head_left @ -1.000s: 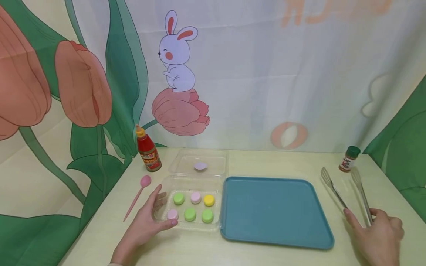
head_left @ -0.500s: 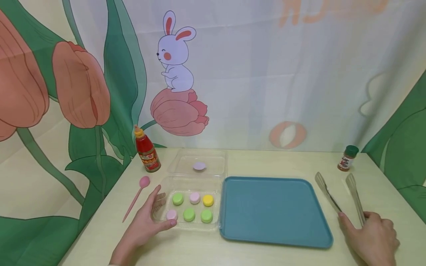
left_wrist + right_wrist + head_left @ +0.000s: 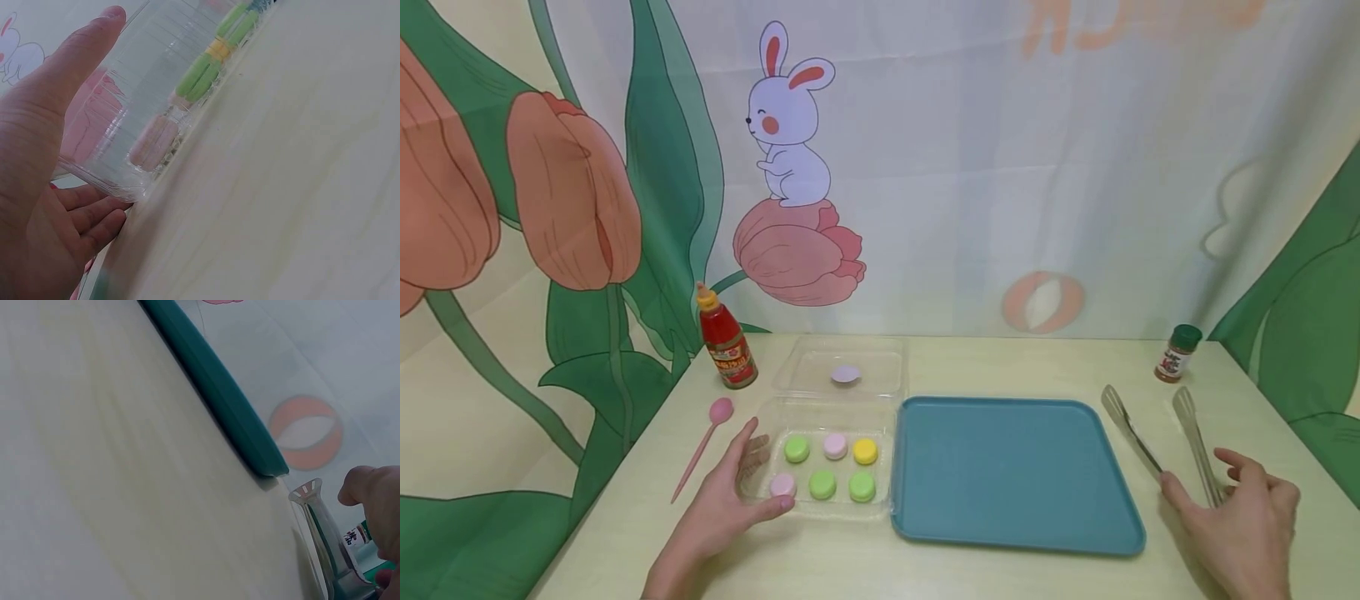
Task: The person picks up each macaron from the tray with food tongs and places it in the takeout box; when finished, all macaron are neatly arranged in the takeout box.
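Note:
A clear plastic clamshell box [image 3: 880, 510] stands with its lid folded back, holding several green, pink and yellow macarons [image 3: 822, 484]. My left hand [image 3: 722, 500] holds its left end, thumb at the front side and fingers against the left wall, partly seen through the plastic. Metal tongs [image 3: 1197, 446] lie spread right of the blue tray [image 3: 1015, 475], slotted heads pointing away. Around their handle end is my right hand [image 3: 1243, 517], index finger raised off the metal, thumb tip beside the left arm. In the right wrist view, the tongs [image 3: 325, 544] appear below the extended finger.
At the back left stands a red sauce bottle [image 3: 727, 346], with a pink spoon [image 3: 703, 450] in front of it. A small green-capped spice jar [image 3: 1177, 354] stands at the back right. A printed curtain [image 3: 955, 167] hangs behind the table.
The tongs have shifted slightly left, nearer the tray, and come a little toward me. My right index finger has lifted off them. The left hand and box stay put while the view turns slightly.

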The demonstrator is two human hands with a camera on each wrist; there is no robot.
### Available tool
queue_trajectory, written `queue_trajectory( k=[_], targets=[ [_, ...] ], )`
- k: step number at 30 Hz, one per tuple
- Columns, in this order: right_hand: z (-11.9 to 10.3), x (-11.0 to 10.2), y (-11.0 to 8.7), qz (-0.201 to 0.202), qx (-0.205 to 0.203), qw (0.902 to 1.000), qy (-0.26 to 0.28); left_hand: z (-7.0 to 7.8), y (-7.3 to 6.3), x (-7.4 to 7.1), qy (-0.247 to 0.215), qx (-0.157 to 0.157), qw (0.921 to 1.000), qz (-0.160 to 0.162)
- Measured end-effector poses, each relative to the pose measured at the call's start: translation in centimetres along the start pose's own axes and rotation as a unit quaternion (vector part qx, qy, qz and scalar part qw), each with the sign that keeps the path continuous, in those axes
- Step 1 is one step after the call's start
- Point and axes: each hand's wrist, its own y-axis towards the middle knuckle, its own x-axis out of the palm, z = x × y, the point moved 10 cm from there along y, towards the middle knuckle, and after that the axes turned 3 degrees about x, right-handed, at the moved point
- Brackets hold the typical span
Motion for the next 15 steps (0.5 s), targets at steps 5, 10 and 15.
queue_trajectory(
  k=[5, 10, 15],
  targets=[
    [-0.5, -0.2, -0.1, 0.001, -0.013, 0.9998, 0.013, 0.0, 0.0, 0.0, 0.006, -0.001, 1.0000, -0.001],
    [-2.0, -0.5, -0.7, 0.007, -0.060, 0.9981, 0.011, 0.0, 0.0, 0.0, 0.005, -0.003, 1.0000, -0.002],
    [-3.8, -1.6, -1.8, 0.052, -0.115, 0.9917, 0.024, -0.1, 0.0, 0.0, 0.003, -0.003, 1.0000, -0.002]
  ],
)
